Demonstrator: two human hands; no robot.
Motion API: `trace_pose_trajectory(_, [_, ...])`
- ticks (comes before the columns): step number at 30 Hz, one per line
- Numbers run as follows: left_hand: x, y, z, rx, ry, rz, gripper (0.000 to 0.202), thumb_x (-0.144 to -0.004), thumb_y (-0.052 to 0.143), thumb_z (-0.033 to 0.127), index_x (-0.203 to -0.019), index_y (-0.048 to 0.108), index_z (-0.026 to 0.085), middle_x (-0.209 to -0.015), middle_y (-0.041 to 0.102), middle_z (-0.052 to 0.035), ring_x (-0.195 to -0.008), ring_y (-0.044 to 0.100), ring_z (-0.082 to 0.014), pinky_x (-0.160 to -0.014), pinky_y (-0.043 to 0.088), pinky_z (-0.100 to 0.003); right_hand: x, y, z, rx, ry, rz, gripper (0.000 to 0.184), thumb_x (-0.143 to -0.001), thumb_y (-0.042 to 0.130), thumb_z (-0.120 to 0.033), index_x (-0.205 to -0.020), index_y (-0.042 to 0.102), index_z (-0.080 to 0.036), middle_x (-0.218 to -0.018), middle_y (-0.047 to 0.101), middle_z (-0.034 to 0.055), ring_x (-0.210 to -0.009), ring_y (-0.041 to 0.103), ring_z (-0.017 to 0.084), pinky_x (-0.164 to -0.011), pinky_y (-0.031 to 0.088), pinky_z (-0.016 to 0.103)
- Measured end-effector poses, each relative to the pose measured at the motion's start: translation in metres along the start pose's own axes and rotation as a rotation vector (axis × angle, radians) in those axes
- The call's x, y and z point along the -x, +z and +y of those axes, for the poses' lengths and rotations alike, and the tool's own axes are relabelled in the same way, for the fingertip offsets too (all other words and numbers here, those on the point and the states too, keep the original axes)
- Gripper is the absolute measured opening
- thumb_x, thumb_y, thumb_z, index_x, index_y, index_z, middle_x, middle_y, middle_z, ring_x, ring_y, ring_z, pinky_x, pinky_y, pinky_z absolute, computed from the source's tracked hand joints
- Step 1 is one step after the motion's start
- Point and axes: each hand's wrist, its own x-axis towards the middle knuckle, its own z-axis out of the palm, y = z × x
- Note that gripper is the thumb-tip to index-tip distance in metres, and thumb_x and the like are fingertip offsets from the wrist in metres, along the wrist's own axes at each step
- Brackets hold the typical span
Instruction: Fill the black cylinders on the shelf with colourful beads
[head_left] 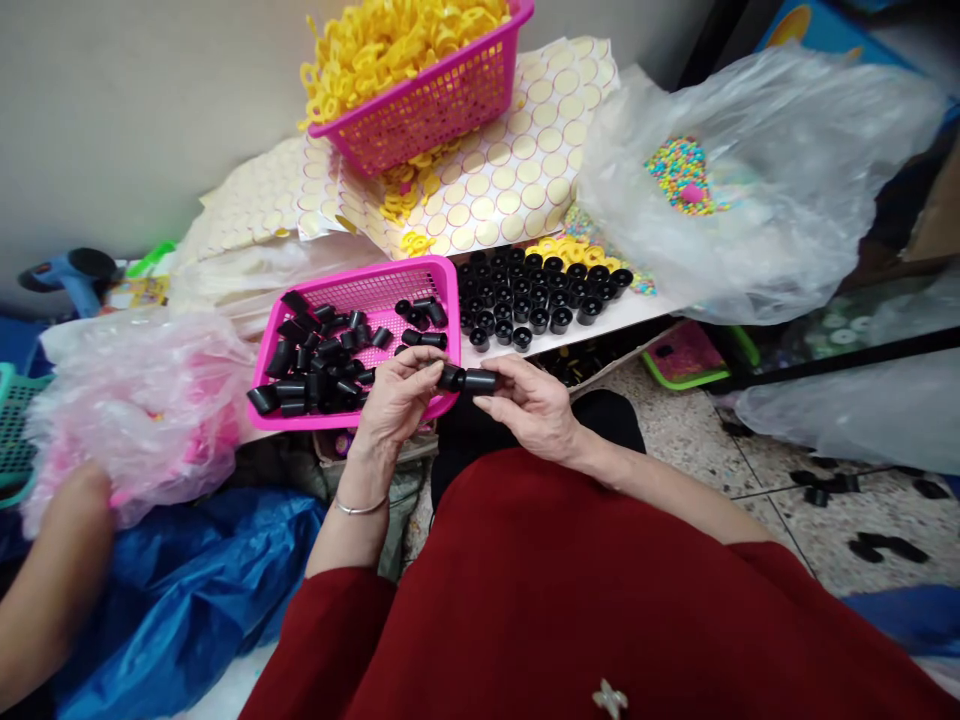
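Holding a short black tube (481,381) in a nearly closed pinch, the right hand (538,408) faces the left hand (397,395), which likewise pinches a black plastic piece (451,377), end-on. Fitting them together seems the step, calling for aligned ends. Beyond the left hand sits a pink basket (453,310). Whether the ends interlock is unclear.

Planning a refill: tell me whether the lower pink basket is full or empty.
Neither: black tubes lie inside the lower pink basket, but bare bottom shows.

Dark red sleeved top (570,570), thin silvery bangle (362,510), black trousers (613,420), pale four-pointed ornament (609,698)
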Motion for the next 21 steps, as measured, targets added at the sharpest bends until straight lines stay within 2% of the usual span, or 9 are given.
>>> trace_pose_trajectory(3, [-0.003, 0.007, -0.006, 0.037, 0.087, 0.028, 0.042, -0.059, 0.083, 0.045, -0.086, 0.064, 0.019, -0.079, 0.063, -0.0009, -0.068, 0.058, -0.0117, -0.063, 0.049, -0.025, 0.003, -0.003, 0.002, -0.006, 0.024, 0.030, 0.028, -0.083, 0.069, -0.032, -0.110, 0.064, -0.025, -0.097, 0.059, 0.0035, -0.078, 0.059, 0.012, -0.065, 0.057, 0.026])
trace_pose_trajectory(8, [-0.004, 0.012, -0.019, -0.406, 0.418, 0.174, 0.038, -0.068, 0.078, 0.033, -0.098, 0.059, 0.021, -0.094, 0.063, -0.0028, -0.092, 0.062, -0.0170, -0.084, 0.051, -0.030, 0.008, -0.012, 0.003, -0.034, 0.061, 0.079, 0.034, -0.084, 0.069, -0.033, -0.116, 0.062, -0.025, -0.104, 0.060, 0.0047, -0.082, 0.061, 0.013, -0.071, 0.058, 0.029])
trace_pose_trajectory(12, [-0.004, 0.014, -0.031, -0.519, 0.593, 0.159, 0.051, -0.070, 0.075, 0.025, -0.115, 0.050, 0.021, -0.091, 0.064, 0.0000, -0.083, 0.063, -0.0142, -0.080, 0.052, -0.029, 0.008, -0.020, 0.002, 0.133, -0.006, 0.081, 0.035, -0.086, 0.066, -0.035, -0.119, 0.063, -0.024, -0.109, 0.062, 0.0069, -0.089, 0.062, 0.016, -0.078, 0.057, 0.033])
trace_pose_trajectory(16, [-0.002, 0.022, -0.036, -0.525, 0.657, 0.164, 0.057, -0.067, 0.080, 0.025, -0.115, 0.050, 0.021, -0.088, 0.067, 0.0010, -0.079, 0.066, -0.0136, -0.076, 0.052, -0.028, 0.007, -0.025, 0.003, 0.207, -0.110, 0.061, 0.035, -0.088, 0.063, -0.029, -0.124, 0.063, -0.025, -0.110, 0.064, 0.0062, -0.093, 0.062, 0.016, -0.081, 0.056, 0.033])
trace_pose_trajectory(21, [-0.001, 0.029, -0.038, -0.482, 0.651, 0.054, 0.061, -0.067, 0.081, 0.028, -0.119, 0.051, 0.020, -0.097, 0.069, -0.0025, -0.089, 0.071, -0.0177, -0.082, 0.056, -0.029, 0.006, -0.030, 0.001, 0.271, -0.148, 0.046, 0.038, -0.090, 0.061, -0.024, -0.128, 0.061, -0.024, -0.113, 0.064, 0.0073, -0.098, 0.063, 0.017, -0.085, 0.056, 0.034])
